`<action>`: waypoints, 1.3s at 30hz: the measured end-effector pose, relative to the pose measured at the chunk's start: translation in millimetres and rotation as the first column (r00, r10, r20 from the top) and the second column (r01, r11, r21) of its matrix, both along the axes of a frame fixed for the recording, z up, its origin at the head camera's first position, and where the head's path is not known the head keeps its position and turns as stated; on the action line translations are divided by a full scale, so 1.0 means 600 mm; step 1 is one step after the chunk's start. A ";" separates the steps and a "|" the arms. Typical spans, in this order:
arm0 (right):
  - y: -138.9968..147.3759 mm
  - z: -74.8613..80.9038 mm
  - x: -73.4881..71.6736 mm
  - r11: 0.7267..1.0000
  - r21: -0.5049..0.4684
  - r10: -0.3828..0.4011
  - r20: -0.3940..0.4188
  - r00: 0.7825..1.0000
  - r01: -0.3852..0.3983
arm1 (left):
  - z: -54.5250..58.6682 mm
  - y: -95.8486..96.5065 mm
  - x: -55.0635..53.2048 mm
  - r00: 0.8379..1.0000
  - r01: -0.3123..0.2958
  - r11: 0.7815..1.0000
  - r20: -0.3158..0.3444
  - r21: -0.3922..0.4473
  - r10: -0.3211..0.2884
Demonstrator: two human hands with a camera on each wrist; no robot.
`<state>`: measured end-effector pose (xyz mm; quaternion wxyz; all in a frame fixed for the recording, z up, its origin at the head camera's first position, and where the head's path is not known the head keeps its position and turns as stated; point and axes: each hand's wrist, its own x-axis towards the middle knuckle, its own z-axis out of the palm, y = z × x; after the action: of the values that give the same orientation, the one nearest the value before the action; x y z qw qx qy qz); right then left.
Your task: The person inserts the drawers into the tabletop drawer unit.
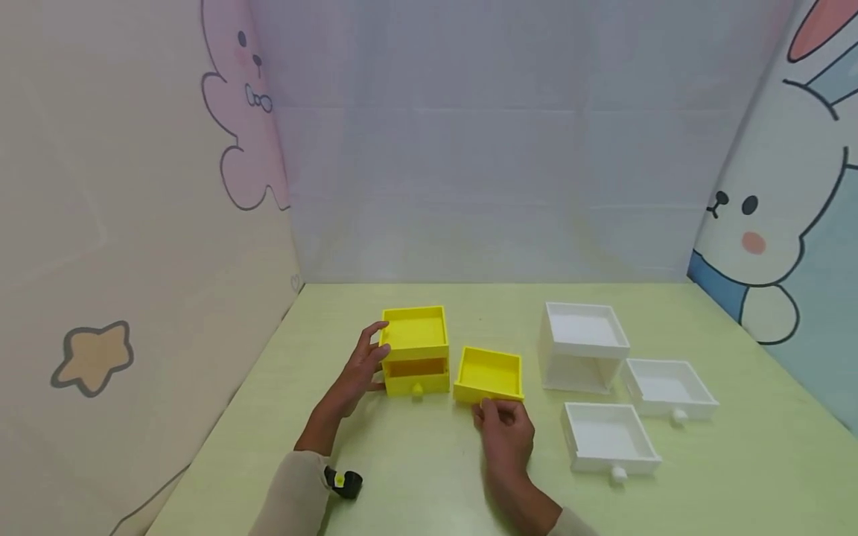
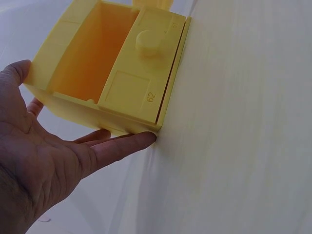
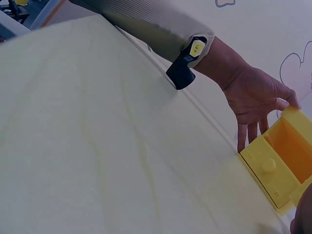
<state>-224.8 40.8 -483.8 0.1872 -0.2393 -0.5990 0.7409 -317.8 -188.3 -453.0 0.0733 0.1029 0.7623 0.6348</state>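
Note:
In the head view a small yellow drawer cabinet (image 1: 415, 339) stands left of centre. One drawer with a round knob (image 2: 151, 44) fills its lower slot; the upper slot is an open hollow. My left hand (image 1: 358, 372) rests against the cabinet's left side, thumb at the top edge and fingers stretched straight down the wall, as the left wrist view (image 2: 44, 156) shows. Just right of the cabinet is a loose yellow drawer (image 1: 489, 372), slightly turned. My right hand (image 1: 507, 439) pinches it at the front, where the fingers hide its knob.
A white cabinet (image 1: 585, 346) with a hollow front stands to the right. Two white drawers, one beside it (image 1: 673, 409) and one in front (image 1: 617, 465), lie on the pale table (image 1: 415, 476). Cloth walls (image 1: 496, 149) with cartoon prints enclose the table.

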 end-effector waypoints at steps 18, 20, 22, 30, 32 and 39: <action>0.008 0.007 0.025 0.997 -0.083 -0.010 -0.025 1.000 0.008 | 0.003 0.003 -0.001 1.000 0.005 1.000 -0.004 -0.006 -0.005; 0.007 0.008 0.028 0.997 -0.079 -0.008 -0.039 0.999 0.004 | 0.003 0.003 -0.001 1.000 0.005 1.000 -0.006 -0.005 -0.005; 0.006 0.010 0.032 0.996 -0.086 -0.012 -0.062 0.998 0.007 | 0.003 0.002 0.000 1.000 0.008 1.000 -0.010 -0.001 -0.008; 0.007 0.016 0.045 0.997 -0.078 -0.014 -0.139 0.990 0.003 | 0.003 0.002 0.004 1.000 0.002 1.000 -0.014 0.003 -0.002; 0.007 0.016 0.049 0.997 -0.071 -0.002 -0.139 0.990 -0.008 | 0.002 0.001 0.004 1.000 -0.001 1.000 -0.009 -0.003 0.001; 0.000 0.017 0.060 0.995 -0.100 -0.002 -0.128 0.992 -0.011 | 0.003 0.002 0.005 1.000 -0.004 1.000 0.001 -0.019 0.004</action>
<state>-188.7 40.6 -473.5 0.2113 -0.1993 -0.5485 0.7841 -314.9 -187.3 -450.9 0.0735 0.1004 0.7685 0.6277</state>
